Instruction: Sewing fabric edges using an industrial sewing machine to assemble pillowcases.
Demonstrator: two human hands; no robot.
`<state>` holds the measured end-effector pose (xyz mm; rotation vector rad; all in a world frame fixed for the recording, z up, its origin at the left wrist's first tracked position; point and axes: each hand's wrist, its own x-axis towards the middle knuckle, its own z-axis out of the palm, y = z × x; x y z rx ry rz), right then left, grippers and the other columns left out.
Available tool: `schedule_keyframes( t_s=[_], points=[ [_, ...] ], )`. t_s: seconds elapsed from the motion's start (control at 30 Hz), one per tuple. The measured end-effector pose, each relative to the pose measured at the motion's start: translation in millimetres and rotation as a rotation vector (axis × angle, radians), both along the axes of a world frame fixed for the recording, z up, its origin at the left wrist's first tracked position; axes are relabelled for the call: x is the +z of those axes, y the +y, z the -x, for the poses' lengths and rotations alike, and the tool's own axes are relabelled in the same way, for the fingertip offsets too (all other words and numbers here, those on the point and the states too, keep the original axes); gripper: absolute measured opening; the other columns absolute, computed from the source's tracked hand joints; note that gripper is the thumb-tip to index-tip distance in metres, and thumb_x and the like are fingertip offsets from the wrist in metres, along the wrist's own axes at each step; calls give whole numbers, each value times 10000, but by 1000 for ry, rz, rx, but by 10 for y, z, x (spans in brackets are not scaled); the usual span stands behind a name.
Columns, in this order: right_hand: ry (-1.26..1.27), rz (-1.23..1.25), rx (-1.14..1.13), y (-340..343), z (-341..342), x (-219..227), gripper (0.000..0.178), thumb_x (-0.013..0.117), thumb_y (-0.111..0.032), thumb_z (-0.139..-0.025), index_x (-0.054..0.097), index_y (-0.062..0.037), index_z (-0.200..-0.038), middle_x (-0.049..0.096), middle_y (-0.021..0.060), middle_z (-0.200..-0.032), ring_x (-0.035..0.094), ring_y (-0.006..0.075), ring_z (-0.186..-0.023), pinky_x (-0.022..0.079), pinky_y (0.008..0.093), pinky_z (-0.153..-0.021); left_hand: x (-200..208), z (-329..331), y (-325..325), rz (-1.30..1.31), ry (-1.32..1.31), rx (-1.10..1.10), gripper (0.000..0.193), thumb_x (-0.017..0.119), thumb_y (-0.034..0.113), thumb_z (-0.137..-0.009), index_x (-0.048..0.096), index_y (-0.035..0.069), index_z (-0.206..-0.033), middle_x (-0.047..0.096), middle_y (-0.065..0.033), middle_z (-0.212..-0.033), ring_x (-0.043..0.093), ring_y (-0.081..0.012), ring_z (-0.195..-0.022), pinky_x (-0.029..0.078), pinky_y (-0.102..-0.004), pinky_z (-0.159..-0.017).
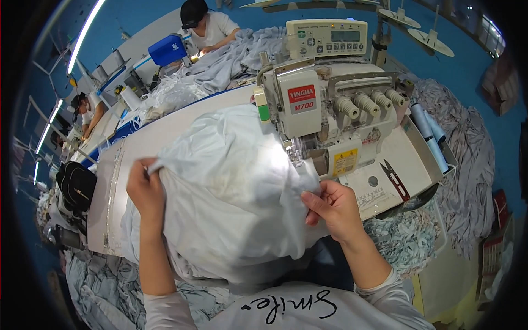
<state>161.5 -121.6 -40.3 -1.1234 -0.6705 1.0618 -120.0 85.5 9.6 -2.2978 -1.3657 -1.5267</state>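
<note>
One pale cloth (220,209) sprawls over the table (135,144), reaching right up to the sewing machine (300,110) at its presser foot! Left hand (146,190) at the far side, fingers pinched together on a raised fold; right hand (336,210), near the machine, has thumb and fingers clamped on the cloth's edge. Off to the right, red-handled snips (398,185) lie with their blades apart.

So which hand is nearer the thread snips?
Right: the right hand holds pale fabric just left of the snips; the left hand grips that fabric much farther left.
</note>
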Motion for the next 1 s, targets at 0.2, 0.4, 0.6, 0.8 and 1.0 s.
schedule_keyframes(
  t_s=[0.2, 0.4, 0.6, 0.8, 1.0],
  points=[
    [59, 3, 7, -16, 10, 63, 175, 699, -122, -838, 606, 17, -887, 615, 38, -674, 573, 88, -484, 478, 210, -458, 404, -65, 650, -131, 6, 78, 59, 595, 7, -807, 609, 31, -859, 613, -101, -727, 538, -174, -599, 430, -282, -584],
    [65, -20, 10, -14, 15, 60, 172, 697, -113, -838, 608, 20, -901, 618, 39, -696, 575, 90, -488, 480, 210, -458, 414, 173, 1254, -128, -276, -181, 77, 626, 62, -834, 621, 31, -904, 634, -28, -787, 571, -101, -720, 457, -237, -700],
    [49, 1, 17, -7, -21, 40, 176, 705, -115, -832, 608, 17, -898, 607, 33, -687, 576, 90, -489, 484, 212, -456, 764, -20, 1300, -194, -132, 82, 125, 647, 132, -833, 634, 39, -917, 657, -36, -840, 603, -115, -760, 464, -245, -713],
    [48, -4, 23, -4, -11, 35, 186, 711, -123, -829, 604, 14, -893, 602, 33, -666, 581, 96, -482, 482, 216, -451, 1173, -39, 1705, -221, -259, 86, 167, 641, 204, -843, 667, 74, -944, 682, -32, -877, 626, -120, -786, 471, -249, -718],
    [79, -2, 40, -10, -26, 42, 177, 719, -123, -822, 589, -5, -846, 605, 34, -656, 581, 101, -476, 480, 214, -452, 1496, -22, 2042, -281, -114, 97, 204, 649, 272, -828, 679, 116, -956, 700, -27, -921, 653, -143, -829, 475, -260, -730]
  ],
)
